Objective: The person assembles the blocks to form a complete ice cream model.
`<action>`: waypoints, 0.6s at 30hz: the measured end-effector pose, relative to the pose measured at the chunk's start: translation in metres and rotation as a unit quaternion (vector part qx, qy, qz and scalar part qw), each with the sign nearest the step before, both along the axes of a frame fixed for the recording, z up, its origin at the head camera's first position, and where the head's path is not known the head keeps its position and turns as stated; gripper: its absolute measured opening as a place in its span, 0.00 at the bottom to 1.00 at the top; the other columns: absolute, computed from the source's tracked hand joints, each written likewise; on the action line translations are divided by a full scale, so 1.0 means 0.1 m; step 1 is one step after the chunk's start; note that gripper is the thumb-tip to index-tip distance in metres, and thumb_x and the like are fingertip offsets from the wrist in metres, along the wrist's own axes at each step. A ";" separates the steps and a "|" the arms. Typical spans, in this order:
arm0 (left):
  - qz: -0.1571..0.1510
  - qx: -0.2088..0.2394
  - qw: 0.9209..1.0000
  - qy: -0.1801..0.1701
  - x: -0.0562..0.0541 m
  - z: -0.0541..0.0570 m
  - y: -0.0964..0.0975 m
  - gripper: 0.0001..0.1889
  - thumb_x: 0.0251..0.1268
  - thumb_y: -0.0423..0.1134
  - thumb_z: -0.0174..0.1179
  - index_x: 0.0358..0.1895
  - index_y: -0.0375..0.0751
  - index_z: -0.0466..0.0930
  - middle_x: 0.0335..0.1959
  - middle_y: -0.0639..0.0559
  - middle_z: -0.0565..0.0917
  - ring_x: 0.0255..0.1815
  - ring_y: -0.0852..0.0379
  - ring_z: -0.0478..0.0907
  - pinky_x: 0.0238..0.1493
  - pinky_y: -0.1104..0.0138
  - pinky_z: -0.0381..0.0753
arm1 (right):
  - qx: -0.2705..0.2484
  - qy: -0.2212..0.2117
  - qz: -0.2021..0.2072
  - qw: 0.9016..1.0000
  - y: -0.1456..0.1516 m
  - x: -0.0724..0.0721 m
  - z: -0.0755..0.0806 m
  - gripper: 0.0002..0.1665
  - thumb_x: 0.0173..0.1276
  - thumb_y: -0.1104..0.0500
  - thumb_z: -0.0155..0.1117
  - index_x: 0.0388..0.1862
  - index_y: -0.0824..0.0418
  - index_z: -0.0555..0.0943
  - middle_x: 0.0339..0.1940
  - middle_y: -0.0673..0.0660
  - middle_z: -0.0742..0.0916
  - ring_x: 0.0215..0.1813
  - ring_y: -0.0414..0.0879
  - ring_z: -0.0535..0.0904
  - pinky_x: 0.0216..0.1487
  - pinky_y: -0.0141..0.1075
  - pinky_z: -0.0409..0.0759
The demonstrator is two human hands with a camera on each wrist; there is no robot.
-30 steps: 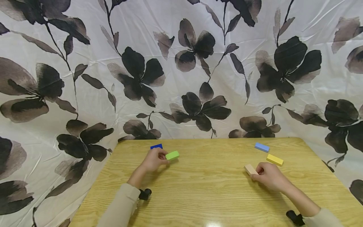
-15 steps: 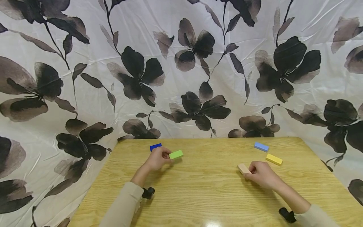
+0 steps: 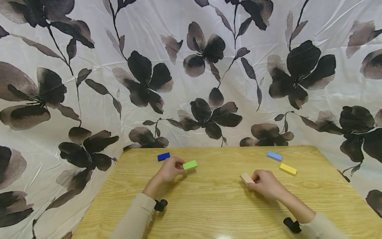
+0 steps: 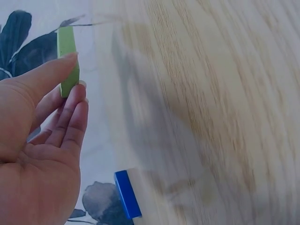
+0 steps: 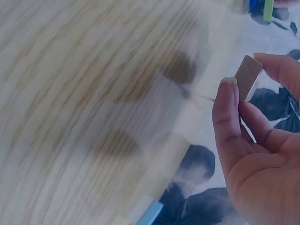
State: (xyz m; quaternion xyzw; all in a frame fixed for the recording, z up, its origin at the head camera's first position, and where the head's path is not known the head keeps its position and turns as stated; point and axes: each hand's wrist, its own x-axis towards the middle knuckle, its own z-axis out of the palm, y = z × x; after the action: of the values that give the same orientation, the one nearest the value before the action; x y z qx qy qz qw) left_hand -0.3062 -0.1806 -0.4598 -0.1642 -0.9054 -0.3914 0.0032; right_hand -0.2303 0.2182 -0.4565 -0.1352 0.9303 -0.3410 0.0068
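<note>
In the head view my left hand [image 3: 170, 170] pinches a light green block [image 3: 190, 165] by its left end, thumb against fingers. The left wrist view shows the same green block [image 4: 68, 70] between thumb and fingertips. My right hand [image 3: 266, 183] pinches a beige wooden block [image 3: 246, 178], which points up and left toward the table's middle. Thumb and fingertips grip this wooden block [image 5: 248, 78] in the right wrist view. Just behind the left hand lies a dark blue block [image 3: 163, 157]. Beyond the right hand lie a yellow block [image 3: 287, 169] and a light blue block [image 3: 274, 156].
The wood-grain table [image 3: 215, 205] ends at a far edge against a white cloth [image 3: 206, 86] printed with dark flowers. A stretch of bare tabletop separates the two hands. Black wrist devices [image 3: 161, 205] sit below both hands.
My left hand has moved a little to the right with the green block, uncovering more of the dark blue one. The right hand has carried the wooden block left, so the two are closer.
</note>
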 end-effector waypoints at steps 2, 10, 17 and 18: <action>-0.002 0.001 1.000 0.000 0.00 -0.01 0.02 0.16 0.57 0.29 0.75 0.49 0.29 0.85 0.35 0.48 0.83 0.35 0.57 0.78 0.41 0.63 0.82 | 0.002 0.001 -0.001 1.000 -0.03 -0.01 0.01 0.12 0.61 0.56 0.76 0.29 0.59 0.81 0.26 0.50 0.81 0.28 0.43 0.73 0.26 0.32 0.71; -0.022 -0.003 1.000 0.008 -0.01 -0.04 0.10 0.17 0.57 0.28 0.75 0.50 0.26 0.84 0.36 0.46 0.83 0.35 0.56 0.79 0.41 0.63 0.82 | 0.005 0.009 0.005 1.000 -0.13 -0.04 0.01 0.12 0.60 0.57 0.76 0.28 0.60 0.81 0.25 0.50 0.81 0.27 0.42 0.73 0.27 0.32 0.71; -0.031 -0.004 1.000 0.004 -0.03 -0.07 0.17 0.17 0.57 0.29 0.75 0.50 0.27 0.85 0.37 0.47 0.83 0.35 0.57 0.79 0.40 0.65 0.82 | 0.002 0.005 0.009 1.000 -0.21 -0.05 -0.01 0.12 0.60 0.56 0.76 0.28 0.59 0.81 0.25 0.50 0.81 0.28 0.42 0.73 0.27 0.32 0.71; -0.030 -0.004 1.000 0.002 -0.03 -0.06 0.18 0.17 0.57 0.29 0.75 0.50 0.28 0.85 0.37 0.47 0.83 0.35 0.57 0.78 0.40 0.65 0.81 | 0.003 0.006 0.008 1.000 -0.22 -0.05 0.00 0.12 0.61 0.56 0.76 0.28 0.59 0.81 0.25 0.49 0.81 0.28 0.42 0.73 0.27 0.32 0.71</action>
State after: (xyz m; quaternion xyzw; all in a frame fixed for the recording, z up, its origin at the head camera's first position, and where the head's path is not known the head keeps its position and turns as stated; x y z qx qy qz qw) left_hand -0.3091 -0.1622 -0.4660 -0.1917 -0.9017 -0.3875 -0.0076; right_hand -0.2356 0.1960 -0.4570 -0.1451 0.9303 -0.3368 0.0042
